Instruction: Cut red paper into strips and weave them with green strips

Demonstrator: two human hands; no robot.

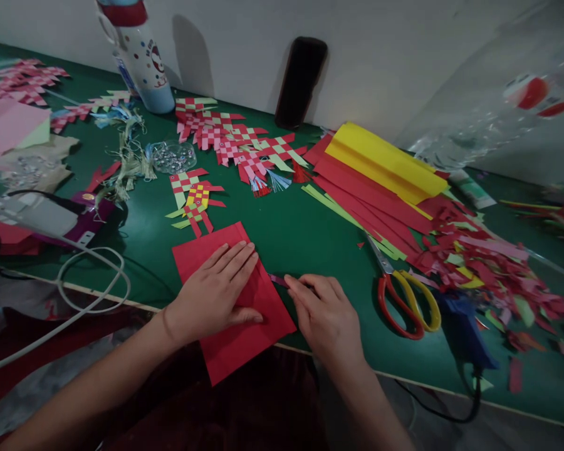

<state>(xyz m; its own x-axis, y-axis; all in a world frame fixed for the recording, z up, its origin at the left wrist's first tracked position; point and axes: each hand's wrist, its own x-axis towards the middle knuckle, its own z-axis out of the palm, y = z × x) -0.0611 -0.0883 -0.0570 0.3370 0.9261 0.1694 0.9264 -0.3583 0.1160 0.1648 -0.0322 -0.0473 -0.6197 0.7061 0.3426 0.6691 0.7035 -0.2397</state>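
Paper (254, 288), red, lies on the counter (272, 207), near corner overhanging, under my flat left hand (216, 285). My right hand (326, 313) pinches a purple tool (278, 280) near the paper's edge. I judge this creasing or trimming; the next move calls for firm left-hand pressure.

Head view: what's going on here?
A person's left hand lies flat on a red paper sheet, which overhangs the near edge of the table. The right hand holds a thin purplish item, too small to identify, at the sheet's right edge. Scissors lie right of that hand, and woven paper pieces lie beyond the sheet.
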